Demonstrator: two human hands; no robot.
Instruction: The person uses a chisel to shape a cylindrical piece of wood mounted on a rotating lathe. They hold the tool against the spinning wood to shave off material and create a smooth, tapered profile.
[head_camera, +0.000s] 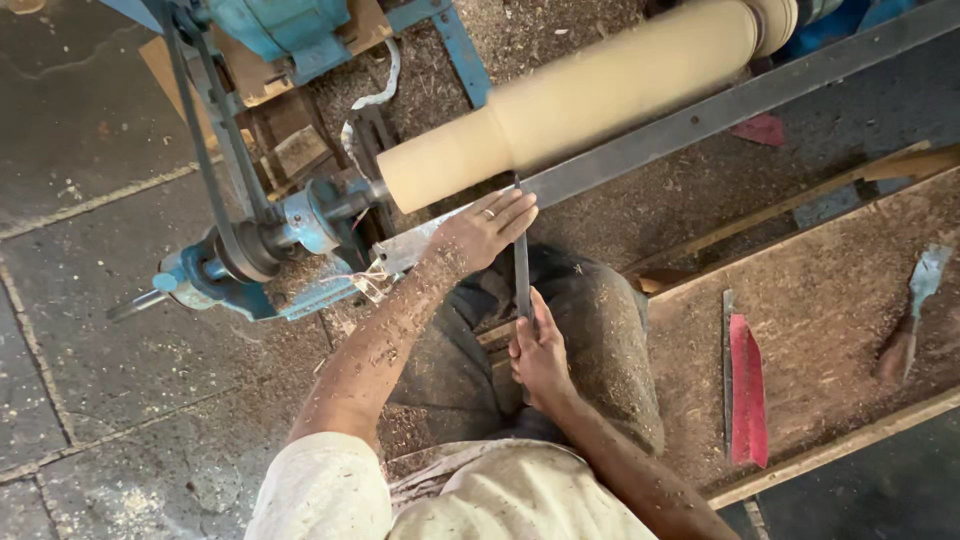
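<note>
A pale wooden cylinder (600, 95) is mounted on a blue lathe (270, 240) and looks blurred from spinning. A long metal chisel (521, 262) runs from my lap up over the grey metal tool rest bar (700, 115), its tip touching the wood. My left hand (485, 232) lies flat over the blade at the bar, fingers spread, a ring on one finger. My right hand (540, 355) grips the chisel's lower end. Sawdust covers both forearms.
A wooden board (830, 330) on the right carries a red-bladed tool (747, 390), a thin metal strip (727, 370) and another chisel (915, 310). Sawdust lies thick under the lathe. A belt and pulley (235, 250) sit at the left, over stone flooring.
</note>
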